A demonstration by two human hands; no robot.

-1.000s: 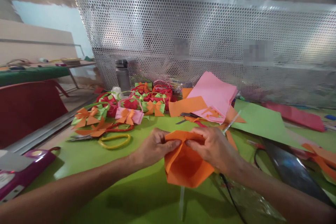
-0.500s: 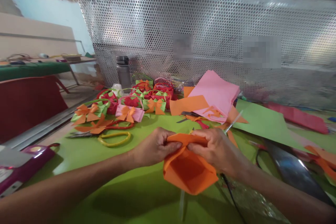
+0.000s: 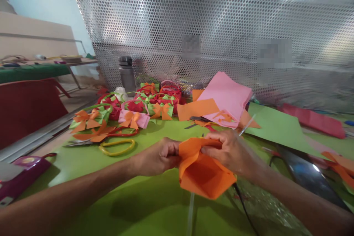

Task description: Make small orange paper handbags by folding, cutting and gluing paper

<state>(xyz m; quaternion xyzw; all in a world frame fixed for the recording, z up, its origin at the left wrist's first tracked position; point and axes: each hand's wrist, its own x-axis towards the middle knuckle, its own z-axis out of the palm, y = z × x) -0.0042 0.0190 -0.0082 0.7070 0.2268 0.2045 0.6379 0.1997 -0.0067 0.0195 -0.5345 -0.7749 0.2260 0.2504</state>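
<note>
A folded orange paper shape point(image 3: 204, 173) is held up over the green table point(image 3: 132, 206), between both hands. My left hand point(image 3: 159, 156) is closed and pinches its left top edge. Gripping the right top edge, my right hand point(image 3: 231, 153) has its fingers curled over the paper. The paper opens downward like a pocket. Behind my hands lie a stack of pink paper point(image 3: 226, 97) and an orange sheet point(image 3: 197, 108).
Several finished paper baskets with bows point(image 3: 132, 108) crowd the left rear. Scissors with yellow handles point(image 3: 116, 147) lie left of my hands. A grey bottle point(image 3: 126, 73) stands before a perforated metal screen point(image 3: 221, 25). A green sheet point(image 3: 273, 129) and a black cable point(image 3: 246, 210) lie on the right.
The orange paper has been turned and pulled wider open. My left hand has closed tighter on its left edge, and the view has shifted slightly right.
</note>
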